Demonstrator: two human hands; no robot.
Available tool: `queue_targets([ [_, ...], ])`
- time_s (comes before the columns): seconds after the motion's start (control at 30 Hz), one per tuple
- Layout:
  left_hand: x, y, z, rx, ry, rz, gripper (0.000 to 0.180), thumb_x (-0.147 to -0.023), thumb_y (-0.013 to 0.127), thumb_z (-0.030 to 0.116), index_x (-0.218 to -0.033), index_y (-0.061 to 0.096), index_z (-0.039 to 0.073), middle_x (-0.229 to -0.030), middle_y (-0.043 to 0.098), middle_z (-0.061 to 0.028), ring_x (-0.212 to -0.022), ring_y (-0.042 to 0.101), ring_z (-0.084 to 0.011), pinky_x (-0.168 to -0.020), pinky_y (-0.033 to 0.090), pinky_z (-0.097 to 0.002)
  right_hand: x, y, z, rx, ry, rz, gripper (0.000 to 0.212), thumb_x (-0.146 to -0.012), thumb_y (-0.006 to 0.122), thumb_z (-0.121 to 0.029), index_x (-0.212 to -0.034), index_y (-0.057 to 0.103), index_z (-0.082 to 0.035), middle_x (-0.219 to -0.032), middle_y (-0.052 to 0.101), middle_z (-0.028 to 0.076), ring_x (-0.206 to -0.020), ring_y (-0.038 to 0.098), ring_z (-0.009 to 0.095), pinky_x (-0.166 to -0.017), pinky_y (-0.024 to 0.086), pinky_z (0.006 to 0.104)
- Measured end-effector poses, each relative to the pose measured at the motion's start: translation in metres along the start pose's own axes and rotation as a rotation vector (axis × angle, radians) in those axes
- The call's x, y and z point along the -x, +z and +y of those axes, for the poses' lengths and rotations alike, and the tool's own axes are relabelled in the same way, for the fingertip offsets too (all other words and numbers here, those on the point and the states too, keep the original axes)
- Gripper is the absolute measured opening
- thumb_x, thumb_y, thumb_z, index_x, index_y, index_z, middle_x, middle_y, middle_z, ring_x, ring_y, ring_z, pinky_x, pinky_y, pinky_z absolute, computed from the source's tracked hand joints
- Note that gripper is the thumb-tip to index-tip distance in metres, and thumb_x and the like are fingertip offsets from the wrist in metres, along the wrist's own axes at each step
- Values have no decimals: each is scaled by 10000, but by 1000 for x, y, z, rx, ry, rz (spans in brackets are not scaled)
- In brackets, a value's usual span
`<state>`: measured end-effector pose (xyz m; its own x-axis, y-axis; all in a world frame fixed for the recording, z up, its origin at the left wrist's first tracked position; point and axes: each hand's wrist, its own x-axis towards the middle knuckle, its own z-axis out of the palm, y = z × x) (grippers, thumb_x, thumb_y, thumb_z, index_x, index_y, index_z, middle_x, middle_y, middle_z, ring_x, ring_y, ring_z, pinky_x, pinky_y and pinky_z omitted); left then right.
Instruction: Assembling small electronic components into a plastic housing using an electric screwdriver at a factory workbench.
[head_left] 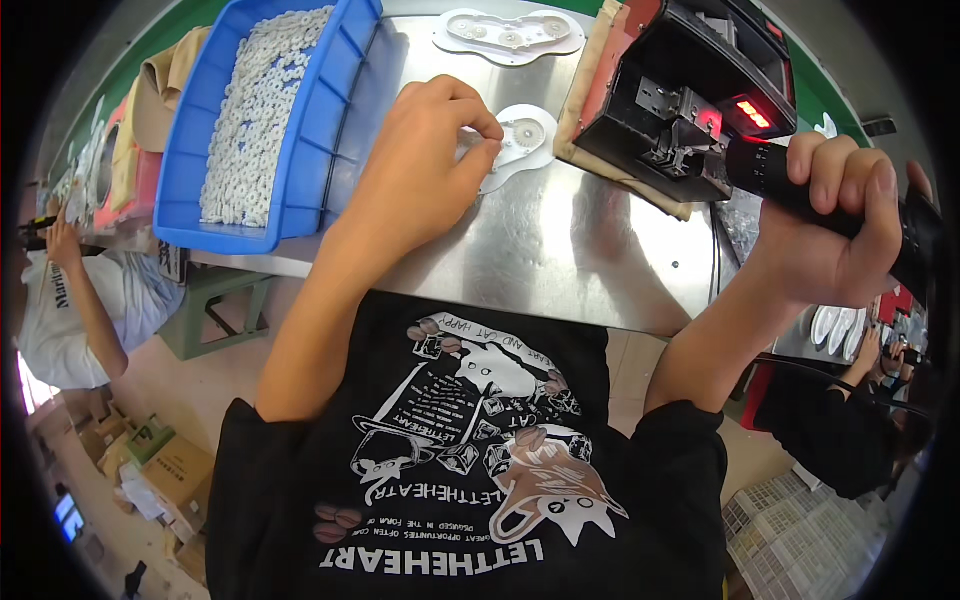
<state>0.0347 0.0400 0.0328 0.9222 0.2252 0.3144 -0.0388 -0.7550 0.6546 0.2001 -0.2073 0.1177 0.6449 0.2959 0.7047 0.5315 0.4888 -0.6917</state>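
On the metal tabletop, my left hand [437,150] is closed at a white plastic housing [537,128], its thumb and forefinger pinched at the part's near side. A round gear shows inside the housing; its left end is hidden under my hand. My right hand [835,215] is wrapped round a black electric screwdriver [765,168], held sideways with its front end pointing left. That end reaches the metal mouth of a black screw feeder [690,135] with a lit red display; the very tip is hard to make out.
A blue bin [290,200] full of small white gears stands at the left. Behind my left hand lies another white housing [510,37] with gears. Cloth-edged padding [628,180] sits under the feeder. Other people work at both sides, and a green stool [215,315] stands below the table.
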Motion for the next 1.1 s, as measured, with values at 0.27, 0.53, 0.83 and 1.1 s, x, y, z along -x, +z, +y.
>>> queue_targets([
  [0.27,-8,6,-7,97,-180,-122,87,-806,733,101,-857,760,36,-991,695,-116,-1022,609,-327,-926,477,-421,7,12,-3,-48,101,125,243,-883,538,-169,-670,436,-112,-651,357,1,-582,399,133,-631,366,345],
  [0.53,-5,9,-12,1,-90,-74,97,-780,757,108,-863,751,58,-961,709,-111,-978,632,-324,-910,479,-411,9,5,-2,-41,70,119,237,-887,533,-164,-677,439,-107,-648,351,3,-587,405,133,-633,366,345],
  [0.83,15,-3,5,-309,2,143,114,-797,739,125,-841,749,20,-879,683,-123,-879,614,-329,-827,486,-429,8,-3,-1,-84,51,90,244,-898,542,-88,-665,484,-44,-654,395,53,-543,415,160,-561,432,367],
  [1.1,10,8,2,-458,-194,105,160,-817,713,146,-821,754,-9,-860,669,-167,-851,655,-351,-775,527,-452,8,-8,-9,30,83,98,236,-903,519,-161,-693,425,-110,-671,355,11,-586,398,131,-644,368,341],
])
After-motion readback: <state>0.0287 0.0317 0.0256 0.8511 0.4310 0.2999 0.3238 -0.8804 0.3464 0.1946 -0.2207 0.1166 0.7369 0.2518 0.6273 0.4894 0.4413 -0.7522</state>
